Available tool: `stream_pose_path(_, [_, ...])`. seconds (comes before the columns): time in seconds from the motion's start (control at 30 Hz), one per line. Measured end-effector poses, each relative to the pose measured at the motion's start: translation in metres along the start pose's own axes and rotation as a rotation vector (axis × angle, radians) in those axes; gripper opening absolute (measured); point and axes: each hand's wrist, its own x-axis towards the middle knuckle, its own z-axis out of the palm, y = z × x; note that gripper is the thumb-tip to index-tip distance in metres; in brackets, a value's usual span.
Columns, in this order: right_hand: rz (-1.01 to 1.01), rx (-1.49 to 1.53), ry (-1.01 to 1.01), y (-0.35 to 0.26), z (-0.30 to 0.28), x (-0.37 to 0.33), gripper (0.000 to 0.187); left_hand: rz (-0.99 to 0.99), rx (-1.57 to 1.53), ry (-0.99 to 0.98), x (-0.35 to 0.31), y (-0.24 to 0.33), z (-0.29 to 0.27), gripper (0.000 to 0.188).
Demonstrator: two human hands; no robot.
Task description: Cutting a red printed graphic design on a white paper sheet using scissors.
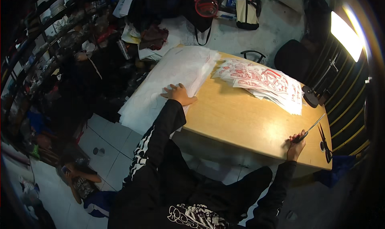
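My left hand lies with fingers spread on a broad stack of thin white sheets at the table's left end. Over the right front part of the table, my right hand is closed round the dark handles of a pair of scissors, whose blades point up and away to the right. A second pair of black-handled scissors lies close by on the right edge. Toward the far side rests a loose pile of cut sheets with red line drawings.
The wooden table curves across the view. A desk lamp stands at its right end, beside a dark chair. Crowded shelves fill the left. A person sits on the tiled floor at lower left. Bags lie beyond the table.
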Motion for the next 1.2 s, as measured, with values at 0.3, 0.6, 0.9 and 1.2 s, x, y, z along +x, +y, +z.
stream_pose_path(0.3, [0.011, 0.032, 0.027, -0.008, 0.004, -0.004, 0.029, 0.120, 0.117, -0.051, 0.004, 0.000, -0.013, 0.109])
stream_pose_path(0.6, [0.022, 0.005, -0.003, -0.006, 0.002, -0.001, 0.030, 0.266, 0.113, -0.171, 0.030, -0.018, -0.042, 0.071])
stream_pose_path(0.9, [0.025, -0.040, 0.053, -0.015, 0.015, -0.006, 0.031, 0.341, -0.167, -0.266, 0.046, -0.040, -0.054, 0.054])
stream_pose_path(1.2, [0.041, -0.024, 0.050, -0.010, 0.012, -0.002, 0.031, 0.260, -0.206, -0.259, 0.053, -0.040, -0.053, 0.050])
